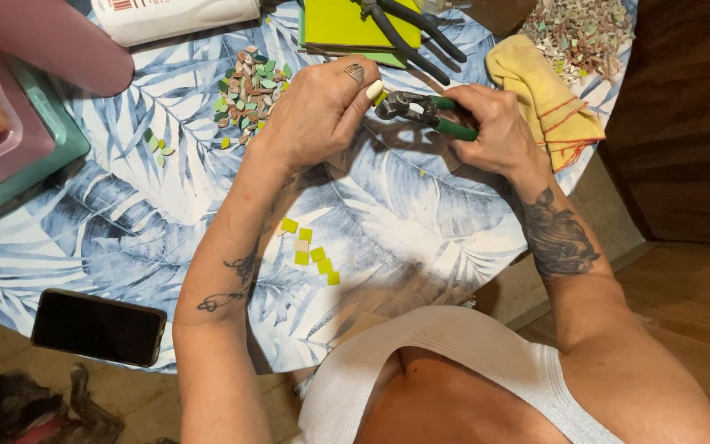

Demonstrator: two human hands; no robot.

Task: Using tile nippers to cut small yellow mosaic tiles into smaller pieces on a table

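Tile nippers (425,113) with green handles are being held over the middle of the round worktop (125,222), their jaws closing on a small pale yellow tile piece (376,90). Judging from what is lying about, the cutting looks partly done: a pile of green, brown and white chips (248,90) is sitting to the left of the hands, a few loose green bits (156,144) are lying further left, and a short run of cut yellow-green squares (310,251) is waiting nearer the body; one piece is in the jaws now, and flat green sheets (343,25) at the far edge are looking uncut. Starting at the left, the left hand (322,111) is reaching in with the wrist bent and knuckles up, its fingers pinching the tile piece and feeding it to the tool. To the right, the right hand (495,127) is curling around the handles, fingers pressed together in a squeeze, forearm angling back toward the body. Beyond it, a yellow cloth (548,99) is lying beside a second heap of chips (581,33).
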